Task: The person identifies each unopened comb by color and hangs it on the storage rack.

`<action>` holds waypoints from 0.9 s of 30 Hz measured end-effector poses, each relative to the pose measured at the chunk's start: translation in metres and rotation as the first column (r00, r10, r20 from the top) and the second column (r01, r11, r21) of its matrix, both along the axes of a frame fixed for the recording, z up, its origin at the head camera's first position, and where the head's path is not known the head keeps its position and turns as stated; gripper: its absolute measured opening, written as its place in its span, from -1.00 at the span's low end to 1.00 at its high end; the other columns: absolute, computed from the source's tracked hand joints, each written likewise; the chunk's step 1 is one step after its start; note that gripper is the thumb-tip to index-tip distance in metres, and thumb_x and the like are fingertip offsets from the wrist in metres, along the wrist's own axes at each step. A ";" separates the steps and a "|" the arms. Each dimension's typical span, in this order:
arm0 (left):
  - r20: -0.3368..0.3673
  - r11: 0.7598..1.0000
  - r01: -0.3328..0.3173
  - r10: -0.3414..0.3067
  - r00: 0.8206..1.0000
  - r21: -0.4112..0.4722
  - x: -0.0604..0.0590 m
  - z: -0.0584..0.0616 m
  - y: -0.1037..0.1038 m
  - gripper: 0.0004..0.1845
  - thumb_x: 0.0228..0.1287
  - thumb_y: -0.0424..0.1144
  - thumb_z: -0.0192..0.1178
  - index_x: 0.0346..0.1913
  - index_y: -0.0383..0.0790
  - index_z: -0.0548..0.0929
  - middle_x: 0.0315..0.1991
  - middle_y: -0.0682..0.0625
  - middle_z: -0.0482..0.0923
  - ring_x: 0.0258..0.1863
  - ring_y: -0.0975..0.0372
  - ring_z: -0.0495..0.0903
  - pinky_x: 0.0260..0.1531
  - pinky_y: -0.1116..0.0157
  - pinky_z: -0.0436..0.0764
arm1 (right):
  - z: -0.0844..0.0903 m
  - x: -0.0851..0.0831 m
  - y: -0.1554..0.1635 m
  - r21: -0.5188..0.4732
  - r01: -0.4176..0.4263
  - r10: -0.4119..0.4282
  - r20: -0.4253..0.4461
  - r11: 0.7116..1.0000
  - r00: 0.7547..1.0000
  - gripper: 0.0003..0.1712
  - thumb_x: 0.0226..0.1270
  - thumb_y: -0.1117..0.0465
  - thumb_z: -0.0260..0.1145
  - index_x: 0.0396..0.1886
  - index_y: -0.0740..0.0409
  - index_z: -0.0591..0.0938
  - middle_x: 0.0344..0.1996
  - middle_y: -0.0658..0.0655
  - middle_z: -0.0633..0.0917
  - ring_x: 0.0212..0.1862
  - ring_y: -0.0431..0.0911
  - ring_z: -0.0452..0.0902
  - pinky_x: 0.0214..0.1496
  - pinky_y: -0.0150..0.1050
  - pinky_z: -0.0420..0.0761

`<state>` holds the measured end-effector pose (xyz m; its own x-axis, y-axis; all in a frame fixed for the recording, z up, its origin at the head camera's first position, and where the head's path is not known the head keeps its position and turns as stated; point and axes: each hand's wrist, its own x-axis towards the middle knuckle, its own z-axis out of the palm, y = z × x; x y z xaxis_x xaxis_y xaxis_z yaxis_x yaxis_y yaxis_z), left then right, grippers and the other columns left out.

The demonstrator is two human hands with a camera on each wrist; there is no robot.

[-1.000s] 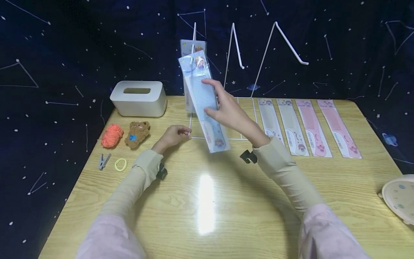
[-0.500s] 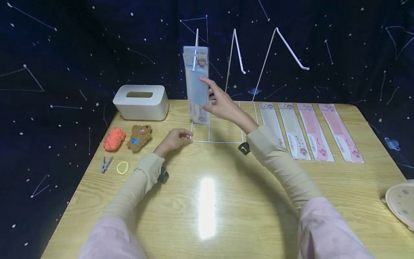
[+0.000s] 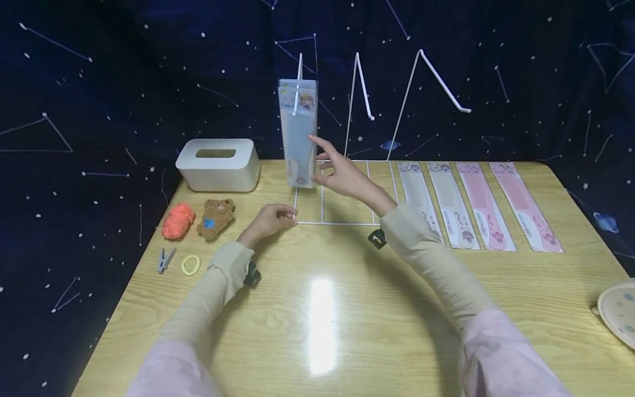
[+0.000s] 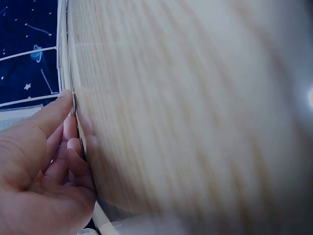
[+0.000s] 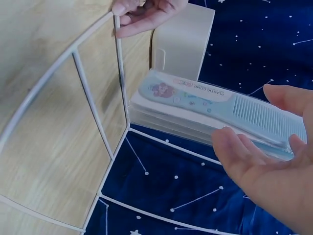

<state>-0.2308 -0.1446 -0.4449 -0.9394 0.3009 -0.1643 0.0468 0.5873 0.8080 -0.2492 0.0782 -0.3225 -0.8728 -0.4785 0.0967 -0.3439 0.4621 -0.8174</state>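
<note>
Blue plastic combs (image 3: 300, 135) in clear packaging hang one behind another on the left hook of a white wire rack (image 3: 337, 224). My right hand (image 3: 342, 171) is at their right edge, fingers spread and bent a little, not closed round the packs. In the right wrist view the front comb (image 5: 195, 100) lies beyond the fingers; whether they touch it I cannot tell. My left hand (image 3: 270, 223) pinches the rack's front left corner on the table, and in the right wrist view that hand (image 5: 151, 14) shows at the frame's corner.
Several packaged combs, including a pink one (image 3: 526, 204), lie in a row right of the rack. At left are a tissue box (image 3: 218, 168), orange yarn (image 3: 178, 221), a toy bear (image 3: 216, 218), a clip (image 3: 166, 261) and a yellow hair tie (image 3: 190, 266). A pale round object (image 3: 620, 309) stands far right.
The comb pack that my right hand held tilted in front of the rack now hangs upright on the left hook. That hand has let go and stays beside it; the left hand keeps its place.
</note>
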 end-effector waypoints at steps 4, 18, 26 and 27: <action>-0.003 1.000 0.001 -0.001 1.000 0.004 0.001 -0.001 0.001 -0.65 0.22 -0.24 0.27 0.05 -0.30 0.61 -0.13 -0.13 0.60 -0.16 0.11 0.53 -0.05 0.19 0.48 | -0.005 0.012 0.010 -0.008 0.028 -0.028 0.002 1.000 1.000 -0.11 0.27 0.30 0.28 0.48 -0.12 0.04 0.22 0.33 0.42 0.20 0.18 0.41 0.15 0.05 0.47; -0.018 1.000 0.001 -0.001 1.000 -0.009 0.002 -0.004 0.000 -0.64 0.22 -0.24 0.28 0.05 -0.31 0.61 -0.12 -0.15 0.61 -0.12 0.08 0.55 0.00 0.16 0.49 | -0.035 0.055 0.105 -0.073 0.283 -0.283 0.019 0.956 0.959 -0.46 0.35 0.19 0.23 0.28 0.23 0.37 0.04 0.32 0.55 0.05 0.11 0.48 0.10 -0.05 0.44; -0.014 1.000 -0.004 0.004 1.000 0.005 0.002 -0.003 0.000 -0.65 0.22 -0.24 0.28 0.04 -0.31 0.62 -0.13 -0.14 0.61 -0.14 0.08 0.54 -0.02 0.16 0.48 | -0.046 0.066 0.173 -0.001 0.428 -0.426 -0.089 0.904 0.900 -0.52 0.39 0.13 0.20 0.20 0.31 0.45 0.02 0.35 0.56 -0.06 -0.20 0.43 -0.03 -0.44 0.40; -0.013 1.000 -0.003 0.004 1.000 0.007 0.001 -0.003 0.001 -0.65 0.22 -0.24 0.28 0.04 -0.31 0.62 -0.14 -0.14 0.61 -0.15 0.09 0.54 -0.02 0.16 0.48 | -0.048 0.067 0.182 0.004 0.450 -0.448 -0.100 0.893 0.889 -0.51 0.39 0.12 0.20 0.20 0.31 0.45 0.02 0.35 0.56 -0.08 -0.25 0.41 -0.05 -0.47 0.38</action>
<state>-0.2294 -0.1438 -0.4482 -0.9425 0.2987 -0.1496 0.0555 0.5816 0.8116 -0.1826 0.2607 -0.3701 -0.9826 -0.0413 0.1810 -0.1687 0.6063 -0.7772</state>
